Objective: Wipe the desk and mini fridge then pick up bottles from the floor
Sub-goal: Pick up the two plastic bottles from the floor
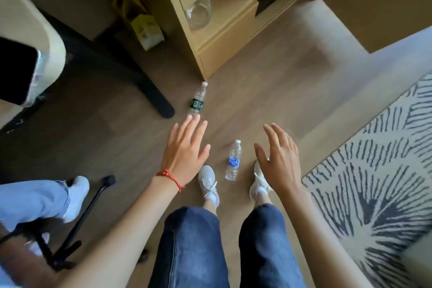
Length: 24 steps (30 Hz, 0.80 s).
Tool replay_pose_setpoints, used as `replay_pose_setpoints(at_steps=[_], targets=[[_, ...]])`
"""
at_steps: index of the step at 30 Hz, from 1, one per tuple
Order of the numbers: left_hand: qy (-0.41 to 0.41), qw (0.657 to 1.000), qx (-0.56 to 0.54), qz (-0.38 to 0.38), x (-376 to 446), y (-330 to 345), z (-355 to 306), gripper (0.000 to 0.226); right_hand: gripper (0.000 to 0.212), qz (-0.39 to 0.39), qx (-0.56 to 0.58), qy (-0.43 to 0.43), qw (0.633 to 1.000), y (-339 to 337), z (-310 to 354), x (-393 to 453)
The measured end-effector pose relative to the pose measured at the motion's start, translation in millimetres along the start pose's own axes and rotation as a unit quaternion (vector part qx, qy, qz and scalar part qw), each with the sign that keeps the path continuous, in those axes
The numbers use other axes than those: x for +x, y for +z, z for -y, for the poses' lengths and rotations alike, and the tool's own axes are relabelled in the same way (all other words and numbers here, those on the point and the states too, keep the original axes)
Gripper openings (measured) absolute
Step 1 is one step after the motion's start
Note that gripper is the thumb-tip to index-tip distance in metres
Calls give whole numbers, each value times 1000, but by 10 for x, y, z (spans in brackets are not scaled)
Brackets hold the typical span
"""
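Observation:
Two clear plastic bottles lie on the wooden floor. The green-labelled bottle (197,100) rests near the corner of a light wood cabinet, its white cap pointing away from me. The blue-labelled bottle (233,160) lies between my two white shoes. My left hand (185,151), with a red string on the wrist, hovers open, fingertips just short of the green-labelled bottle's base. My right hand (279,155) is open too, fingers spread, just right of the blue-labelled bottle. Neither hand holds anything.
The light wood cabinet (224,30) holds a clear jug (199,13) on a low shelf. A black chair leg (149,93) reaches toward the green-labelled bottle. A yellow bag (146,28) sits behind. Another person's leg (39,199) and a black tripod (77,220) stand at left; a patterned rug (383,177) at right.

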<state>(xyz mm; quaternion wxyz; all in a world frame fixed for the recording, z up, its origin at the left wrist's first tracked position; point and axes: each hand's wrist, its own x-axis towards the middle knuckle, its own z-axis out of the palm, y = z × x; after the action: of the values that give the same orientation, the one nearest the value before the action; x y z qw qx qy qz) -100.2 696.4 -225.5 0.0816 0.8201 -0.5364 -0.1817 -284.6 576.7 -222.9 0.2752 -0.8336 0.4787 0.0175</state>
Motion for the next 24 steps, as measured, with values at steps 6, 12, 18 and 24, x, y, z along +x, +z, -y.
replay_pose_setpoints(at_steps=[6, 12, 18, 24], targets=[[15, 1000, 1, 9, 92, 615, 105, 51, 45, 6, 6, 39, 999, 615, -350, -78], [26, 1000, 4, 15, 341, 1669, 344, 50, 45, 52, 32, 51, 997, 1506, -915, 30], [40, 999, 8, 5, 592, 2753, 595, 51, 46, 99, 51, 58, 992, 2621, -1490, 225], [22, 1000, 2, 7, 658, 3680, 958, 51, 49, 141, 97, 175, 970, 3664, -1987, 478]])
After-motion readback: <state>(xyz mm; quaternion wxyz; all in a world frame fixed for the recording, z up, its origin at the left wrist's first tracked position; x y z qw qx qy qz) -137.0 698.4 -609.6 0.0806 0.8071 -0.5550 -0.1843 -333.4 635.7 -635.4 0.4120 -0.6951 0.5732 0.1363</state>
